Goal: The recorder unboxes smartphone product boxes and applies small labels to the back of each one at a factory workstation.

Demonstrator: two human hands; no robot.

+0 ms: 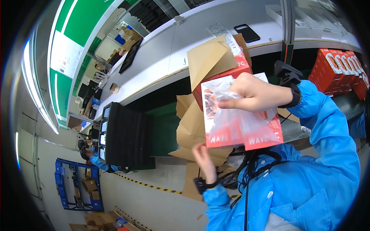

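Note:
My right hand [252, 92] is closed, with a crumpled clear plastic bag [227, 125] bunched between thumb and fingers. Red-and-white printed boxes [262, 138] hang below it, side by side, partly covered by the plastic. Below and to the left of these boxes, my left hand [204, 159] is blurred by motion. Its fingers look apart and hold nothing that I can see. Just beyond the bag stands another red box [241, 67], next to an open brown carton [210, 57]. Brown cardboard flaps [192, 127] stick out close to my left hand.
A white workbench [162, 50] runs along the far side, carrying a black frame-like part [246, 33]. A metal post [288, 27] rises from it. More red boxes [331, 71] stand in a row at right. A black cabinet with screens [123, 134] stands left, and a blue rack [79, 184] beyond it.

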